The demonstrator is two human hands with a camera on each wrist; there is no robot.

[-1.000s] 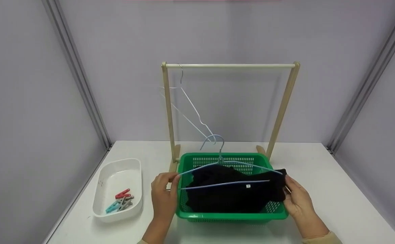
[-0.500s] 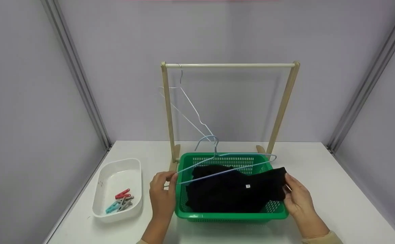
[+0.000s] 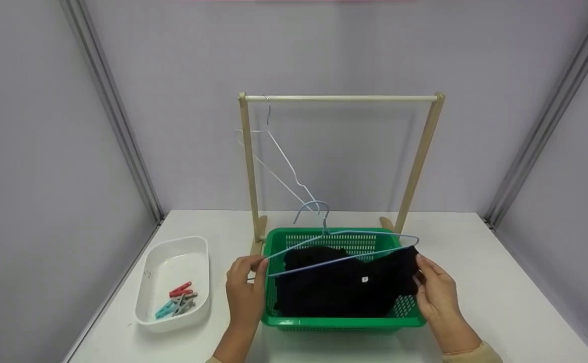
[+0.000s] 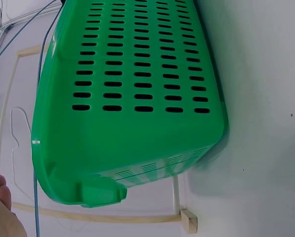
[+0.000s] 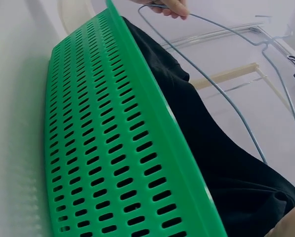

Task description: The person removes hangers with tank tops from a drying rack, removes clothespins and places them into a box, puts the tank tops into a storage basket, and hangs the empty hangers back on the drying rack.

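My left hand [image 3: 246, 285] pinches the left end of a blue wire hanger [image 3: 319, 265], held above the green basket [image 3: 344, 321]. The hanger's hook points up and its right end is bare, just above the garment's raised edge. A black garment [image 3: 332, 295] with a small white tag lies bunched in the basket. My right hand [image 3: 437, 292] grips that garment's right edge and lifts it at the basket's right rim. In the right wrist view, the black cloth [image 5: 206, 138] stretches along the rim below the hanger wire.
Behind the basket stands a wooden rack [image 3: 344, 99]; a white wire hanger [image 3: 285, 155] hangs at its left end. A white tray [image 3: 202, 252] with red, turquoise and grey clothespins [image 3: 179, 302] sits to the left. Walls enclose the table's back and sides.
The hanger's right end, earlier tucked into the garment's right edge, came out and swung up, then dipped slightly and moved right. My right hand shifted a little left with the cloth.
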